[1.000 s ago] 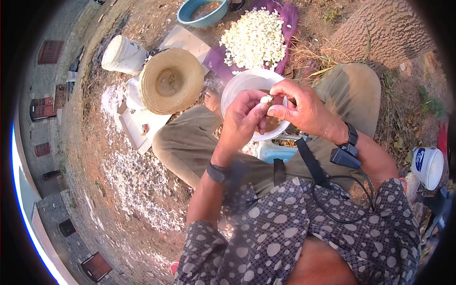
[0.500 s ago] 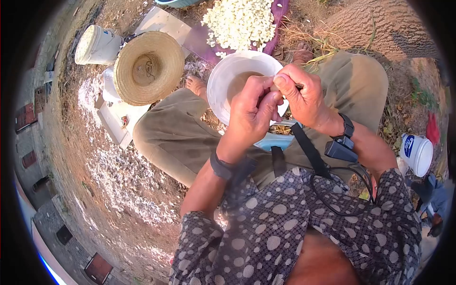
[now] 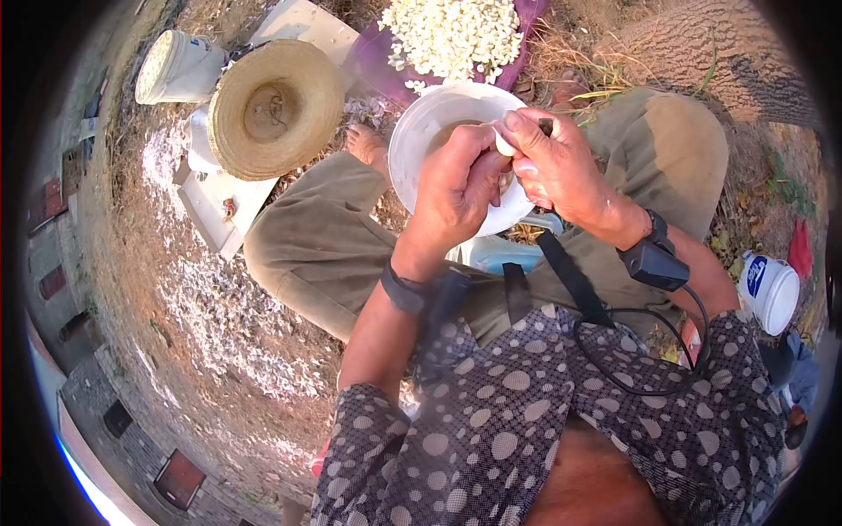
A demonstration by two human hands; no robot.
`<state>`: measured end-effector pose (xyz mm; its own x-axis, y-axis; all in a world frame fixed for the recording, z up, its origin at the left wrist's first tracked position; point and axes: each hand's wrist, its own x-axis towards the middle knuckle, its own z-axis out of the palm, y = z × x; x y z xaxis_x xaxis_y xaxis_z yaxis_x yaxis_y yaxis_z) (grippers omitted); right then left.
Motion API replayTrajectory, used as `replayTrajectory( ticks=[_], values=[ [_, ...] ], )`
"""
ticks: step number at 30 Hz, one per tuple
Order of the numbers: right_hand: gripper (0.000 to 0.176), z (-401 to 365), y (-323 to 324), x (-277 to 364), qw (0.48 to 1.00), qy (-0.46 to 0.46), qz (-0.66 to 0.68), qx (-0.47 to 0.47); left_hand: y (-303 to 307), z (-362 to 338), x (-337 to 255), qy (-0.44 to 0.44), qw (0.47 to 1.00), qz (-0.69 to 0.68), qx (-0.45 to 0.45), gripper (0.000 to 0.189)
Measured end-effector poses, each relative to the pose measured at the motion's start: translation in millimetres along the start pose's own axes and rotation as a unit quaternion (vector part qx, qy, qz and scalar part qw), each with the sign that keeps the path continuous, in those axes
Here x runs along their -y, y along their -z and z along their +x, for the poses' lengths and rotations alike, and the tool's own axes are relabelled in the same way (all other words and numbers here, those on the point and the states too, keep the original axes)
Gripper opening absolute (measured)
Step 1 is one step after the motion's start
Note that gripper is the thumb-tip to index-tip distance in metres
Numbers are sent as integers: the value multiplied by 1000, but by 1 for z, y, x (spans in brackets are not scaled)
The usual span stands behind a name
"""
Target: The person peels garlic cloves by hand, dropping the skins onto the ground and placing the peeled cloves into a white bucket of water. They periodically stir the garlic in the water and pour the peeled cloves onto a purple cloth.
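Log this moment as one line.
left hand + right hand: holding garlic clove | position: over white tub | garlic heap: on purple sheet

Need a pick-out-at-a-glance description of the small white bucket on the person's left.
Start at the tree trunk and come down past the left knee to the red cloth. The small white bucket sits just beside it, near the left elbow. Its bold blue label faces the camera, unlike the bucket by the straw hat.

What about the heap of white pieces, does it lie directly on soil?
No, the heap lies on a purple sheet.
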<state>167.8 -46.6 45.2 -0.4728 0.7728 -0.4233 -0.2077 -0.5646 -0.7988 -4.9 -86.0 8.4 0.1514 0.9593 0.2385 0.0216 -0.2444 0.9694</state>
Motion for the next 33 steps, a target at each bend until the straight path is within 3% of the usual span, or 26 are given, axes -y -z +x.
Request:
replayTrajectory(
  ticks=[3,5,6,8,15,16,20,23,29,33],
  values=[
    [34,4,-3,3,1000,-9,-16,-2,-3,-2,1,16,999,12,-39,11],
    [33,17,2,0,997,10,-70,-8,-7,1,1,70,994,-51,-64,10],
    [32,23,5,-8,979,116,-164,-26,-8,1,1,97,989,-83,-76,10],
    [30,34,7,-23,881,322,-341,-56,-5,-1,3,124,984,-95,-80,10],
    [28,31,6,-36,863,253,-431,-70,-7,-4,26,171,967,133,-138,12],
    [28,29,6,-37,862,245,-438,-69,-8,-2,26,139,969,128,-160,11],
    [26,20,7,-35,873,241,-421,-48,-1,-4,22,193,974,-16,-117,13],
    [22,15,10,-35,873,253,-416,-25,1,-6,10,253,943,-183,-115,14],
    [13,9,10,-27,854,286,-435,24,20,-11,7,271,909,-315,-21,15],
    [12,7,12,-17,814,293,-498,56,24,-9,5,297,878,-374,-29,14]
  ],
)
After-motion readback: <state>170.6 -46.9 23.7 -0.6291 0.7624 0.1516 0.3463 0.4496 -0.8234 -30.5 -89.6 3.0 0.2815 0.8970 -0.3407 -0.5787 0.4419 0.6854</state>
